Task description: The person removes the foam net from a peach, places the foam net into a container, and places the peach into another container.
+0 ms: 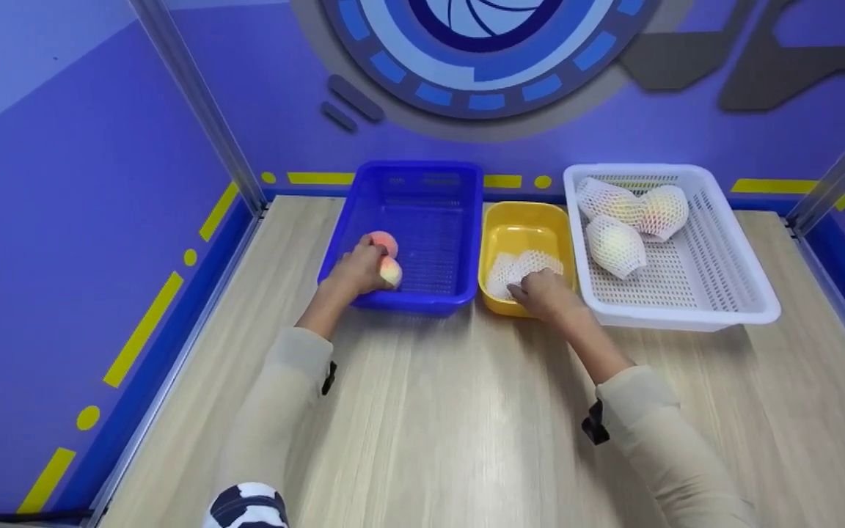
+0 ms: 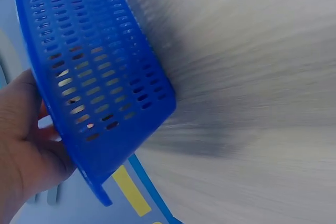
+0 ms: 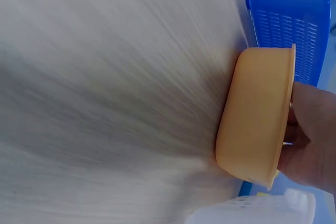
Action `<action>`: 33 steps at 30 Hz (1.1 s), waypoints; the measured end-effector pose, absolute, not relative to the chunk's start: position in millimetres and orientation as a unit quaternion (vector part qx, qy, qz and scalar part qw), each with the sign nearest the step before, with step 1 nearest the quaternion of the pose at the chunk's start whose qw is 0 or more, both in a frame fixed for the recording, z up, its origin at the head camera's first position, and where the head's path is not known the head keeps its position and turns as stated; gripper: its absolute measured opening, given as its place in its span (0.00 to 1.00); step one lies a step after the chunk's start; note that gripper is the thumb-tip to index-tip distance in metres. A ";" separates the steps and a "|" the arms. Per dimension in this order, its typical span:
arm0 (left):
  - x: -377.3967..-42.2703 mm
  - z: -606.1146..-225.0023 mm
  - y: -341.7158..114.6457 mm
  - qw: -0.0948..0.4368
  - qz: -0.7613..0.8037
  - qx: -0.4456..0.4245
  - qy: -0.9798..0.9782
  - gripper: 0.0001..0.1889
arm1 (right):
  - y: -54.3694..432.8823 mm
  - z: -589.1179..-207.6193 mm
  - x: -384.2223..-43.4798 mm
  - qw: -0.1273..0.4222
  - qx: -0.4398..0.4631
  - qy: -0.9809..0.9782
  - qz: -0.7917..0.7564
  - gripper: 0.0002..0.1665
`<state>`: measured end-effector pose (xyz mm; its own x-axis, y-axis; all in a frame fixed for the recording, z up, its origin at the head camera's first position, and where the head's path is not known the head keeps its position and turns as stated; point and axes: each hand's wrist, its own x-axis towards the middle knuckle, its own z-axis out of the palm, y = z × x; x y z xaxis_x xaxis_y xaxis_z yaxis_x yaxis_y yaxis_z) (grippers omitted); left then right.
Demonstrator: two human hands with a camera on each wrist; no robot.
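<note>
Over the front left rim of the blue basket [image 1: 433, 299], my left hand [image 1: 359, 270] curls its fingers around a yellow-and-pink peach [image 1: 391, 272]. Just behind it in the basket lies a redder peach [image 1: 384, 240]. In the left wrist view the basket wall hides most of the fingers. My right hand [image 1: 549, 295] reaches into the yellow bin [image 1: 492, 220] and pinches white foam fruit netting [image 1: 536, 262]. From the right wrist, the bin's side covers those fingertips.
To the right stands a white basket [image 1: 749, 279] with several net-wrapped peaches, one of them a front peach [image 1: 615, 246]. All three containers sit side by side on the wooden table [image 1: 452, 411], close to the blue back wall [image 1: 525, 150].
</note>
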<state>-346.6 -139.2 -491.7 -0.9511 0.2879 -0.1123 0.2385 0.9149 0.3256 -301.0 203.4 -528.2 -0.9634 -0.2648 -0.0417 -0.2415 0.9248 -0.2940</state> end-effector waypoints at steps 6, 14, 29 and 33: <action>-347.1 -496.4 -143.4 0.089 0.171 0.100 0.976 0.26 | 202.1 -528.7 -296.2 0.024 -0.139 0.976 -0.165 0.36; -351.0 -501.2 -138.3 0.079 0.157 0.078 0.981 0.30 | 198.2 -532.3 -286.1 0.051 -0.151 0.971 -0.178 0.33; -343.4 -484.9 -137.5 0.085 0.145 0.083 0.982 0.12 | 203.8 -524.3 -268.8 -0.008 -0.149 0.964 -0.219 0.23; -340.6 -484.4 -137.8 0.070 0.164 0.098 0.979 0.13 | 204.4 -518.1 -262.4 -0.035 -0.162 0.962 -0.217 0.18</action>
